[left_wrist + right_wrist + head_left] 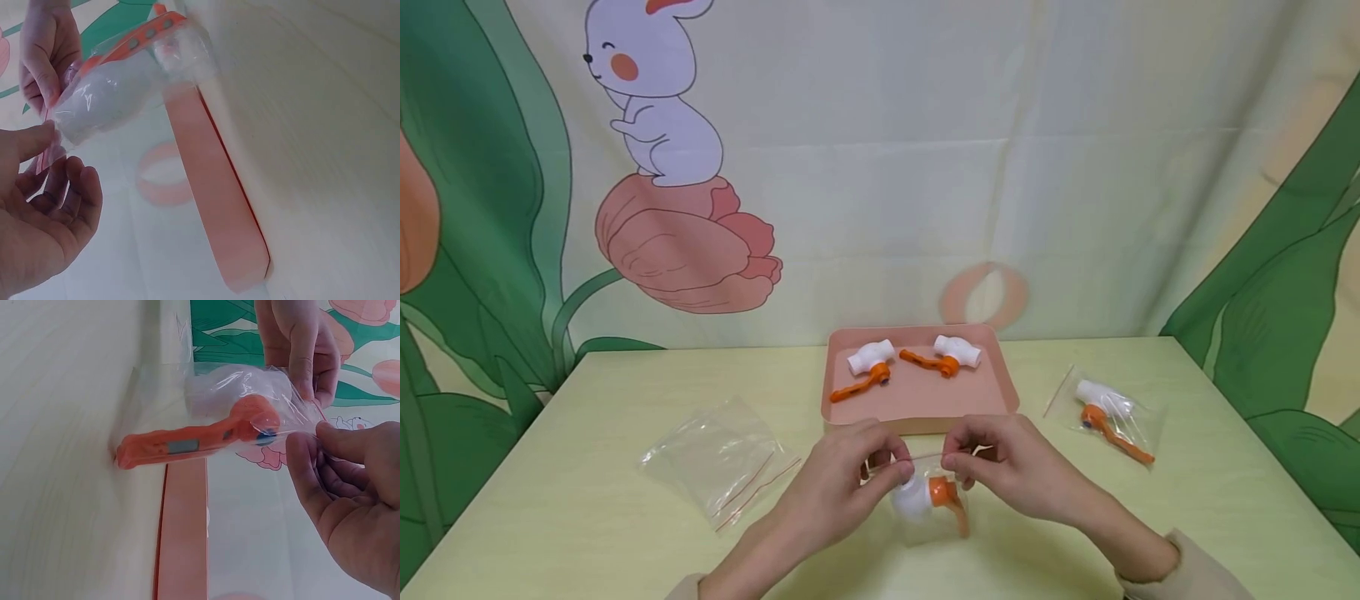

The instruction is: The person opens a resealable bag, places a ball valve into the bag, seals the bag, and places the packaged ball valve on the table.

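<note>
A clear zip bag [917,533] hangs from both hands in front of the pink tray, its red-lined top edge stretched between them. Inside it is a white ball valve [913,498] with an orange handle [187,445]. My left hand [850,475] pinches the left end of the bag's top edge between thumb and fingers. The right hand [1011,467] pinches the same edge at its other end, a short distance away. In the left wrist view the left hand [47,212] shows its thumb on the strip, with the other fingers curled below.
The pink tray [917,406] holds two more white valves with orange handles. At left lie flat zip bags [715,458] with red seal lines. A bagged valve [1108,408] rests on the table at right. A printed curtain [865,208] hangs behind.
</note>
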Motion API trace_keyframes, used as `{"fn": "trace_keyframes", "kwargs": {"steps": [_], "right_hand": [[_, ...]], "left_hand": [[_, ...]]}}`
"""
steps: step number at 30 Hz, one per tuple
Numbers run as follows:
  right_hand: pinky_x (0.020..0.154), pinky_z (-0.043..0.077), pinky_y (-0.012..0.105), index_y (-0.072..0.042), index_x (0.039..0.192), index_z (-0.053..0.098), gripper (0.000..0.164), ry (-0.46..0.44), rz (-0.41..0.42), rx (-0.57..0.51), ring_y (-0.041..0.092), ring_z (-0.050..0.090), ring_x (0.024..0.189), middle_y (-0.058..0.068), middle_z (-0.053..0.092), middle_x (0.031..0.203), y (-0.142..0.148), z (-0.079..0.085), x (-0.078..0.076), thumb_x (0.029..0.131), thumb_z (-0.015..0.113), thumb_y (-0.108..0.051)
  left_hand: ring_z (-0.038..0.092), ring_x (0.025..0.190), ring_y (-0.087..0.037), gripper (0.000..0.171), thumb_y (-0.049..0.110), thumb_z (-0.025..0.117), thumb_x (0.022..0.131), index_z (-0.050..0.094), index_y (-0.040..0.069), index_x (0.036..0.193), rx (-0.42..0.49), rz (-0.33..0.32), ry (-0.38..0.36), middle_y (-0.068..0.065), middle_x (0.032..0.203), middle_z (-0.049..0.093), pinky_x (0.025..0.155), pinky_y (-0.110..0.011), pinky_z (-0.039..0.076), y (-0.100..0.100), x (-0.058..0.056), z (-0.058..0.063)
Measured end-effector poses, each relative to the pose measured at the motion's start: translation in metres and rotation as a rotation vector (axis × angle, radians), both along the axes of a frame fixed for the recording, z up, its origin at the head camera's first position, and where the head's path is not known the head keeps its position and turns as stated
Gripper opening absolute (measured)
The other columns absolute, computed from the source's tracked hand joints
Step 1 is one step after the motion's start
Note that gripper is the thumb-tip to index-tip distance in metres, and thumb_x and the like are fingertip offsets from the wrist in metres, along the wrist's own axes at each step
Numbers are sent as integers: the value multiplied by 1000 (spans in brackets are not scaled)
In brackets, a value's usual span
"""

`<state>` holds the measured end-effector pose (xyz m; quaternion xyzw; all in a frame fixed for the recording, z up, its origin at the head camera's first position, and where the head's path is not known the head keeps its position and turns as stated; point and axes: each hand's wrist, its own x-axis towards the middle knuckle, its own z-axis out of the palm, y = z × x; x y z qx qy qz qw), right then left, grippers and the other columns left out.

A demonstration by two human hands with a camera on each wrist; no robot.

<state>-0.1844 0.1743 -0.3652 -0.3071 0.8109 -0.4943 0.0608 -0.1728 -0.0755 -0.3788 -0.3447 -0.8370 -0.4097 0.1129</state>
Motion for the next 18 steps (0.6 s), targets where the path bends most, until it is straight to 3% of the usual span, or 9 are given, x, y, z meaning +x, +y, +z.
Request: {"fn": "trace_keyframes", "kwargs": {"steps": [4, 10, 18], "right_hand": [[57, 53, 27, -11, 92, 70, 7, -5, 7, -10, 19, 66, 72, 2, 68, 82, 0, 0, 1, 98, 71, -12], [66, 58, 30, -12, 92, 69, 7, 44, 32, -8, 16, 64, 74, -1, 66, 84, 0, -1, 0, 97, 72, -11], [62, 56, 28, -19, 95, 72, 7, 230, 61, -17, 13, 64, 76, -10, 66, 85, -5, -4, -1, 95, 76, -13]], "left_hand": [[53, 74, -4, 11, 10, 76, 94, 67, 16, 92, -5, -32, -5, 13, 81, 57, 60, -22, 47, 0, 0, 0], [55, 79, -5, 10, 10, 74, 96, 65, 15, 94, -53, -22, 18, 11, 85, 58, 65, -22, 49, 2, 2, 1], [56, 81, -5, 10, 11, 75, 95, 66, 14, 95, -54, -25, 48, 11, 84, 58, 67, -22, 48, 6, 3, 1]]}}
